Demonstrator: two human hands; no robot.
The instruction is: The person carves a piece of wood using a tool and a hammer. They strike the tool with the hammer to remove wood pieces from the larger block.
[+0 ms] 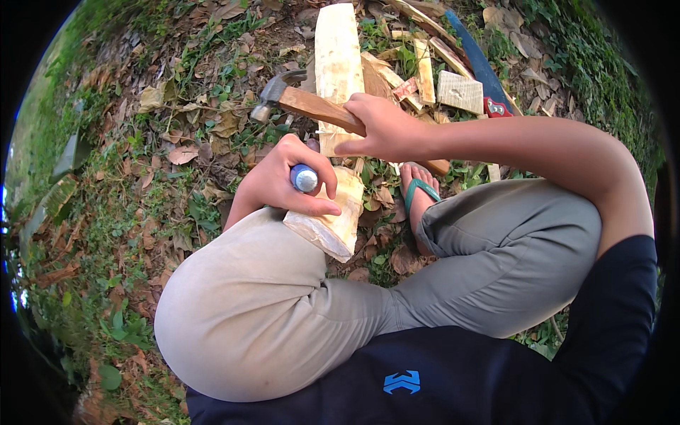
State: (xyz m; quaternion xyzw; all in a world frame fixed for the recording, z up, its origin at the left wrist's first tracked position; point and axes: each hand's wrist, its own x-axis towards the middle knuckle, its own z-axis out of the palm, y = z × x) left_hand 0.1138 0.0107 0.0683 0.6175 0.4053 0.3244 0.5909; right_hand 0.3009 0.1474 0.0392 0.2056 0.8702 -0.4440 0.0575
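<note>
My left hand (273,180) is wrapped round the blue handle of a chisel (304,178), seen end-on with its silvery cap facing up. The chisel's blade is hidden below the hand. My right hand (389,129) grips a claw hammer (319,109) by its wooden handle, the metal head pointing left, beyond the left hand. Beneath the hammer a long pale piece of wood (338,57) stretches away from me. Nearer, a carved pale block (336,212) lies by my left knee under the left fingers. Whether the two wooden parts are joined, I cannot tell.
Far right, a curved saw with a blue blade (476,53) and red handle (497,108) lies beside a squared wood block (460,92) and several offcuts (424,71). My sandalled foot (419,191) is right of the wood. Dry leaves and weeds cover the ground.
</note>
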